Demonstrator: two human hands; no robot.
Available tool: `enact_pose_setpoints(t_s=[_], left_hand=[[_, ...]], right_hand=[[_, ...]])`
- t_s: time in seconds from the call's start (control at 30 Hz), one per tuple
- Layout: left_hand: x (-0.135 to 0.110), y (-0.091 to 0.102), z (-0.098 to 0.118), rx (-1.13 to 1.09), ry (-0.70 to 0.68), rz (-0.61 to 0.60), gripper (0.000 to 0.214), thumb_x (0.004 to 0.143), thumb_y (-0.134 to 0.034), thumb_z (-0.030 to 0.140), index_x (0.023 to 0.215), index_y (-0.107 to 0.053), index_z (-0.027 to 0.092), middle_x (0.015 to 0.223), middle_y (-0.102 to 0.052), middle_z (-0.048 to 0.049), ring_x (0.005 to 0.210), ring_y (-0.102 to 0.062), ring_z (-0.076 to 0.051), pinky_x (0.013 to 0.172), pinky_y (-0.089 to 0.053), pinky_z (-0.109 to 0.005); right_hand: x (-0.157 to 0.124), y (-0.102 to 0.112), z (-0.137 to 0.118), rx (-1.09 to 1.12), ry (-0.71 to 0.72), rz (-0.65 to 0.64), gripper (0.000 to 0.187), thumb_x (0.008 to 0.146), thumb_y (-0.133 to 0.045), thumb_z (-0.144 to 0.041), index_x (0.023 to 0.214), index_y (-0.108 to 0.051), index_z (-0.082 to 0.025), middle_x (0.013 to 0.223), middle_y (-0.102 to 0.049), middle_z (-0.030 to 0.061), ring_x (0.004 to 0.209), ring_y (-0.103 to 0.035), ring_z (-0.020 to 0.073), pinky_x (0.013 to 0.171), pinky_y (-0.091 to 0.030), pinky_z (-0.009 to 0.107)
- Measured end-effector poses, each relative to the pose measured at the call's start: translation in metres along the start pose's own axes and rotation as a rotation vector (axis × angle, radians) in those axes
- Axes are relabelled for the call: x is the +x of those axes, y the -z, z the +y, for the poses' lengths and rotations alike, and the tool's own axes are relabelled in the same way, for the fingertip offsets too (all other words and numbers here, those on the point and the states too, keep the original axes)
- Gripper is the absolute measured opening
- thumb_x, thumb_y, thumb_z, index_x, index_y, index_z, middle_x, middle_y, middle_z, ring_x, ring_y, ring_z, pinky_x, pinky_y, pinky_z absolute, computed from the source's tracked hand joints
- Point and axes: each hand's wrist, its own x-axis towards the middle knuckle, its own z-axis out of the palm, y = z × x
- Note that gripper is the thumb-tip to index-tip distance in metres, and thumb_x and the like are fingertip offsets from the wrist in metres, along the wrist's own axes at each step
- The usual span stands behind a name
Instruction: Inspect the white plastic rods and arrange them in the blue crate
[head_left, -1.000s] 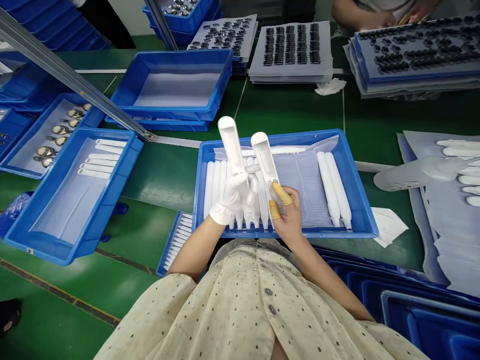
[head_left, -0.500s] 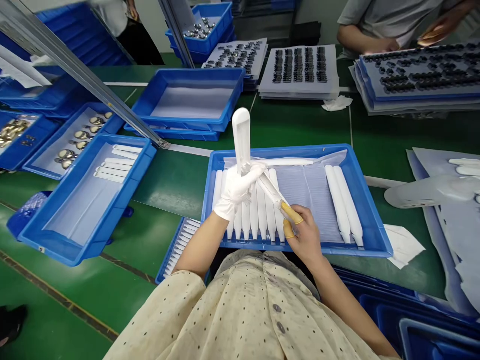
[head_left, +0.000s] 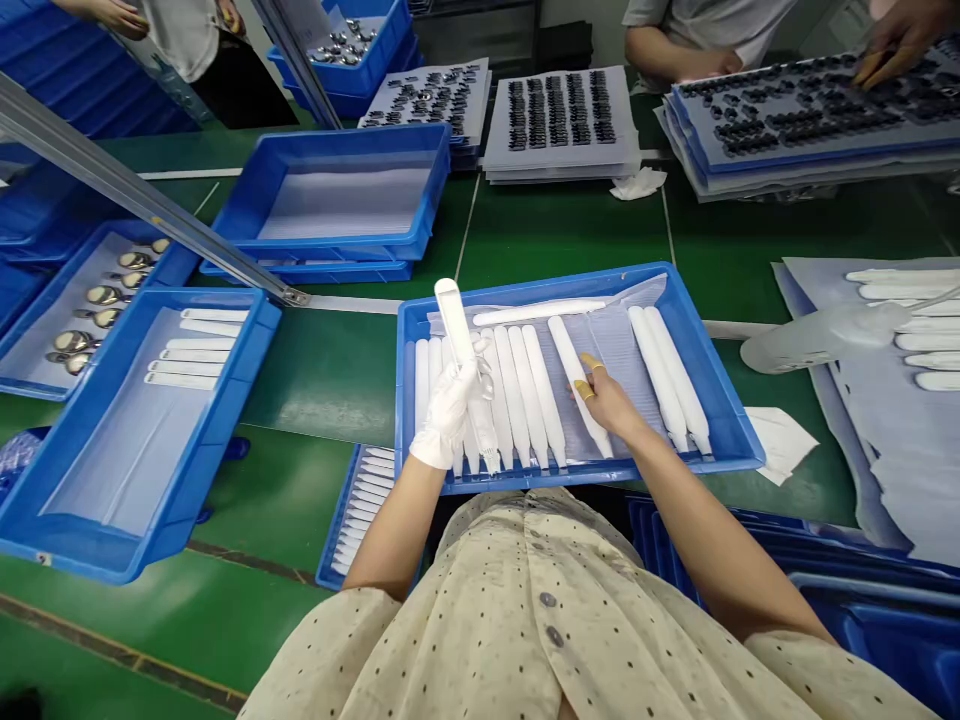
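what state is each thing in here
left hand: gloved, gripping a white plastic piece nearly upright
right hand: bare, yellow finger covers on, resting on a white strip
blue tray: holding more white strips
grey sheets: stacked, lined with dark parts

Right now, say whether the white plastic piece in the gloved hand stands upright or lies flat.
Upright, slightly tilted: the long white plastic piece rises from the white-gloved left hand.

White plastic piece (head_left: 453, 322) in gloved hand (head_left: 448, 415)
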Motion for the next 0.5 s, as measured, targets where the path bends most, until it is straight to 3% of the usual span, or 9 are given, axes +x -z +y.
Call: enact_pose_setpoints(t_s=[0.13, 0.27, 0.33, 0.37, 0.43, 0.5], left_hand=[[-0.003, -0.007, -0.001, 0.114, -0.003, -0.068, 0.063, 0.081, -0.088, 0.061, 0.123, -0.073, 0.015, 0.074, -0.062, 0.0011, 0.057, -0.057, -0.01, 0.058, -0.051, -0.024], [-0.006, -0.013, -0.001, 0.179, -0.004, -0.13, 0.058, 0.085, -0.084, 0.061, 0.117, -0.074, 0.013, 0.07, -0.06, 0.001, 0.057, -0.057, -0.01, 0.06, -0.051, -0.025], [-0.007, -0.017, -0.002, 0.188, -0.007, -0.17, 0.056, 0.088, -0.082, 0.059, 0.119, -0.074, 0.013, 0.071, -0.062, 0.0006, 0.058, -0.058, -0.01, 0.062, -0.051, -0.025], [-0.008, -0.02, -0.002, 0.186, -0.009, -0.194, 0.056, 0.089, -0.081, 0.059, 0.121, -0.074, 0.013, 0.071, -0.062, 0.0004, 0.058, -0.058, -0.01, 0.063, -0.051, -0.025], [-0.01, -0.028, 0.0, 0.182, -0.004, -0.242, 0.059, 0.089, -0.08, 0.059, 0.125, -0.072, 0.013, 0.07, -0.063, 0.0003, 0.059, -0.059, -0.011, 0.065, -0.052, -0.026], [-0.01, -0.036, 0.005, 0.237, 0.01, -0.246, 0.066, 0.084, -0.084, 0.06, 0.129, -0.07, 0.015, 0.072, -0.065, 0.0002, 0.061, -0.06, -0.013, 0.066, -0.054, -0.028]], right_hand=[[0.004, -0.021, 0.0, -0.165, 0.063, -0.037, 0.061, 0.101, -0.046, -0.019, 0.16, -0.04, -0.005, 0.127, -0.071, 0.0202, 0.115, -0.07, 0.0289, 0.108, -0.055, 0.044], [-0.002, -0.02, -0.011, -0.386, 0.121, 0.085, 0.052, 0.095, -0.055, -0.019, 0.145, -0.061, -0.005, 0.144, -0.058, 0.0265, 0.131, -0.06, 0.0373, 0.115, -0.049, 0.054], [-0.012, -0.018, -0.025, -0.225, 0.223, 0.121, 0.047, 0.096, -0.056, -0.025, 0.139, -0.066, -0.009, 0.15, -0.053, 0.0243, 0.133, -0.059, 0.0359, 0.117, -0.048, 0.054], [-0.02, -0.018, -0.034, -0.054, 0.285, 0.081, 0.047, 0.099, -0.055, -0.032, 0.142, -0.064, -0.012, 0.15, -0.054, 0.0219, 0.131, -0.061, 0.0328, 0.116, -0.05, 0.052], [-0.04, -0.026, -0.053, 0.321, 0.389, -0.122, 0.054, 0.105, -0.05, -0.051, 0.148, -0.057, -0.019, 0.139, -0.063, 0.0166, 0.118, -0.068, 0.0263, 0.105, -0.058, 0.047], [-0.061, -0.04, -0.07, 0.555, 0.422, -0.337, 0.059, 0.103, -0.049, -0.066, 0.142, -0.055, -0.022, 0.111, -0.071, 0.0106, 0.095, -0.072, 0.0225, 0.086, -0.062, 0.041]])
